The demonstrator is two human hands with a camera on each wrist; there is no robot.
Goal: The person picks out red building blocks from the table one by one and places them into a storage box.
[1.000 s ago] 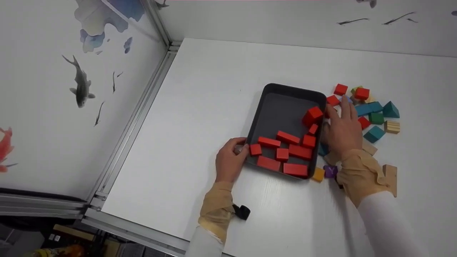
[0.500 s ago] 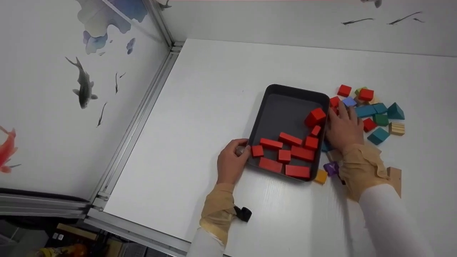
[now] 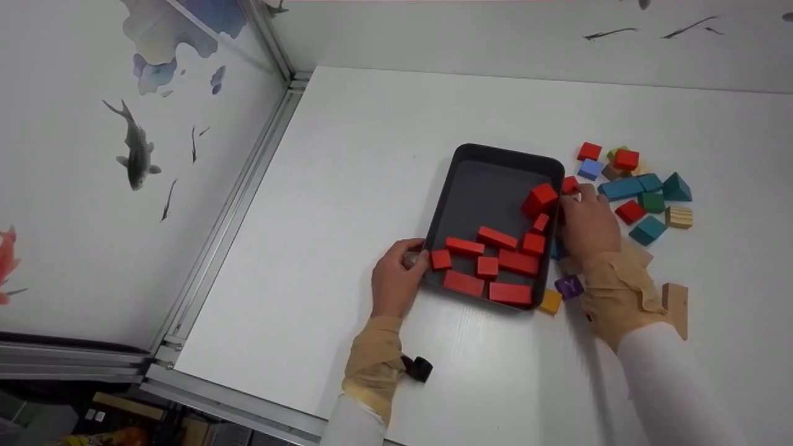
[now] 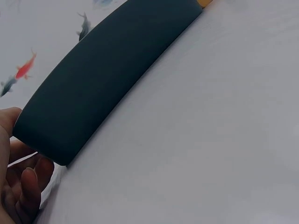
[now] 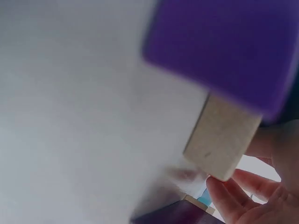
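The left hand (image 3: 396, 282) grips the dark tray's (image 3: 469, 159) near corner while the right hand (image 3: 588, 220) pinches a red block (image 3: 570, 184) beside its rim, probably about to lift it inside.

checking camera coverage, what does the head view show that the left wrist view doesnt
Only the head view shows the red blocks lying inside the dark tray, the mixed coloured blocks to its right, and the right hand at a small red block by the tray's right rim. Only the left wrist view shows the tray's outer wall close up. Both show the left hand at the tray's near left corner on the white table.
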